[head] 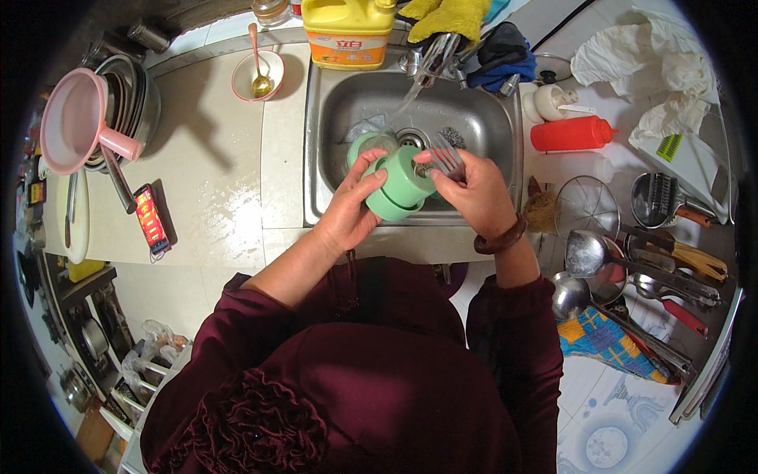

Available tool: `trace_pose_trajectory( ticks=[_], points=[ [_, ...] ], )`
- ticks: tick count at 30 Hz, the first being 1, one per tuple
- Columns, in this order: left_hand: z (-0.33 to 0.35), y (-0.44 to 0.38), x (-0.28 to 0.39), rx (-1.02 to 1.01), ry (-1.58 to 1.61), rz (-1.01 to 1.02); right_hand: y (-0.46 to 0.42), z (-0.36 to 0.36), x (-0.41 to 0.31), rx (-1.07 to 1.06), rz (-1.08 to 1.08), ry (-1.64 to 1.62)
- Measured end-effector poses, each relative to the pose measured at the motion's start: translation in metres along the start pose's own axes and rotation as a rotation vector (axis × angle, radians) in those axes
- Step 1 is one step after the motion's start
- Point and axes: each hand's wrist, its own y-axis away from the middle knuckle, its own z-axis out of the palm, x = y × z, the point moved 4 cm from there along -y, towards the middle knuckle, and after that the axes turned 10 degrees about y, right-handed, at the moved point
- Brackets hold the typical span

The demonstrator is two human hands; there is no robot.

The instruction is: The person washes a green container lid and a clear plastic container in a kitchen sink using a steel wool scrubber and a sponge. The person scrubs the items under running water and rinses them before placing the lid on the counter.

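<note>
My left hand point(349, 201) grips a light green plastic container point(408, 178), tilted over the front part of the stainless steel sink point(317, 148). At its right side, my right hand point(479, 186) holds a metal fork point(447, 157), its tines pointing away from me. A small shiny piece point(423, 169) shows between the right fingertips; I cannot tell what it is. Behind the container, another green piece point(356, 148) lies in the sink, partly hidden. Water runs from the faucet point(435, 56). A steel wool scourer point(453, 137) rests near the drain point(410, 140).
Behind the sink stands a yellow detergent jug point(348, 35). Left are a bowl point(237, 83) with a spoon point(256, 59), a phone point(153, 219) and a pink dipper point(71, 121) on stacked pans. A red squeeze bottle point(571, 134), strainer point(587, 207) and spatula point(586, 253) lie right.
</note>
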Motion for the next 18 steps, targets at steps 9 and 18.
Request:
trace_pose_trajectory(
  ticks=[9,18],
  points=[
    [-0.001,0.002,-0.003,-0.027,-0.001,-0.015,-0.002,-0.004,0.015,0.015,0.018,0.061],
    [0.005,0.0,0.003,-0.035,0.011,0.006,0.002,-0.005,0.012,0.038,0.007,0.122]
  ],
)
